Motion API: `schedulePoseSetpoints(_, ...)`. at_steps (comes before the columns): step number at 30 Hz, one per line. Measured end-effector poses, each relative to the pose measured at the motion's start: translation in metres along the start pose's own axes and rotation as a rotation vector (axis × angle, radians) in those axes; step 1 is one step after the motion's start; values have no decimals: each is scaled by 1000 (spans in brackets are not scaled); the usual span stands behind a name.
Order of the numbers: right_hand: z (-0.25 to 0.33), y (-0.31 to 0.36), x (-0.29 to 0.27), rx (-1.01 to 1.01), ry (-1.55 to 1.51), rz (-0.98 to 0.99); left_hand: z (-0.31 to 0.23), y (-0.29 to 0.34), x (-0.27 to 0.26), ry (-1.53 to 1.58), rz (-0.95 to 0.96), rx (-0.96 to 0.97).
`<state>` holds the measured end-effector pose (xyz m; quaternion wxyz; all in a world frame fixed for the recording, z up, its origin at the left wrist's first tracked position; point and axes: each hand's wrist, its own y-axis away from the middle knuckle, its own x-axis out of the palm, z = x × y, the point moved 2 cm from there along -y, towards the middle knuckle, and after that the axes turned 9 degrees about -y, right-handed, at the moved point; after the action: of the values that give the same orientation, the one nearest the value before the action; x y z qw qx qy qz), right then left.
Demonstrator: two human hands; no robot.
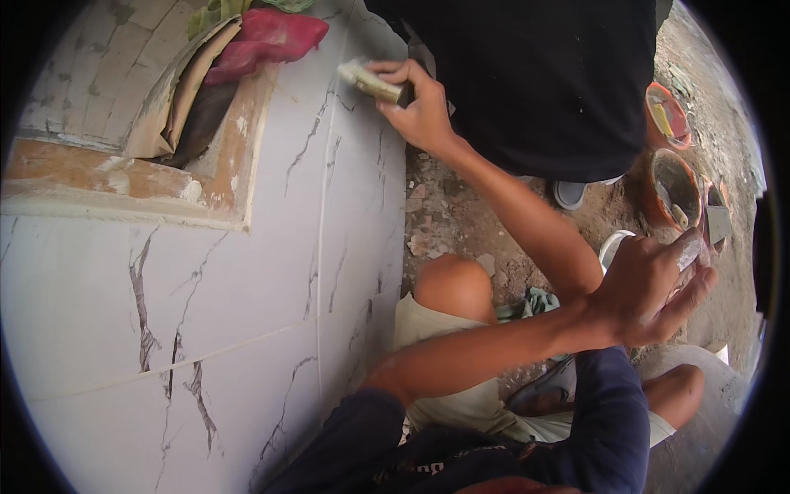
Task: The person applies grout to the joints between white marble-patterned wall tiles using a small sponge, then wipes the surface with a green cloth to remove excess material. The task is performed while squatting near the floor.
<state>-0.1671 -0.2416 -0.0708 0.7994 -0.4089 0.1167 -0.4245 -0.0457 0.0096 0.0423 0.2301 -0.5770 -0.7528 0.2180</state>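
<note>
Head view: I see the hands well apart. Right hand (420, 111) grips an olive-yellow, white-ended block (377, 86), upper centre, by the grey-veined white tile wall (263, 280). Left hand (646, 288), right, is half-curled; contents unclear. Tiles appear set; what remains, I cannot tell.

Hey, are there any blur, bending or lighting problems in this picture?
Head view: white, grey-veined glossy tiles have joints curving toward the dark fisheye rim; same view, the pale yellowish block with a whitish end in the right hand looks smeared; there too, the black cloth garment loses detail, and the upper right edge looks washed out.
</note>
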Motion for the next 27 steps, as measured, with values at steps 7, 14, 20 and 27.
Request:
schedulePoseSetpoints(7,-35,26,13,-145,151,-3,3,-2,-3,-17,-10,-7)
schedulePoseSetpoints(14,-41,1,12,360,231,-146,8,0,-8,-79,35,-52)
schedulePoseSetpoints(20,-60,-60,9,231,461,-406,-5,-20,-18,99,42,-113)
schedulePoseSetpoints(27,32,0,23,316,112,64,11,-7,-19,22,91,-182)
